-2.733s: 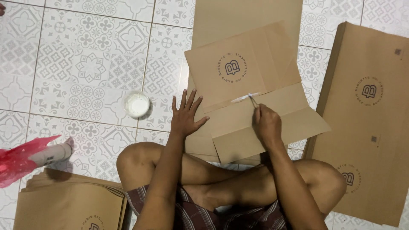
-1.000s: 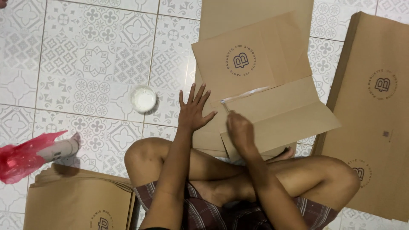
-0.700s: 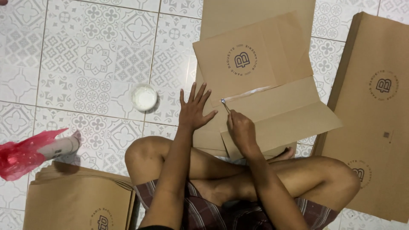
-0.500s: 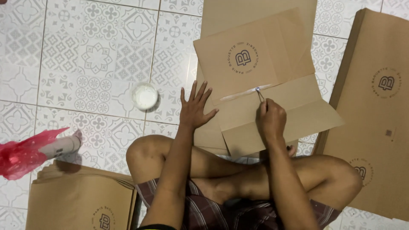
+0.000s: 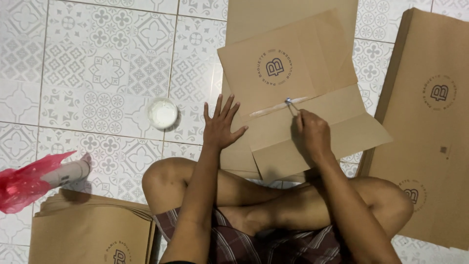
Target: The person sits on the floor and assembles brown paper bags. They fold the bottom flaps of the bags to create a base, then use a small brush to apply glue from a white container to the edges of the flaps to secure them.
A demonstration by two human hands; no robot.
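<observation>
I sit cross-legged on a tiled floor with a folded brown paper sheet in front of me, a round dark logo printed on its upper panel. My left hand lies flat with fingers spread on the sheet's left edge. My right hand pinches a thin glue stick whose tip touches a pale wet glue line running along the fold of the sheet. A small white glue pot stands on the floor to the left of my left hand.
A tall stack of flat brown paper sheets lies on the right. Another stack sits at the lower left, with a red plastic bag and a white tube beside it. More brown paper lies under the sheet.
My right hand has swept the stick along the fold from its left end toward the right, then back a little to the middle. The left hand has stayed pressed in place.
</observation>
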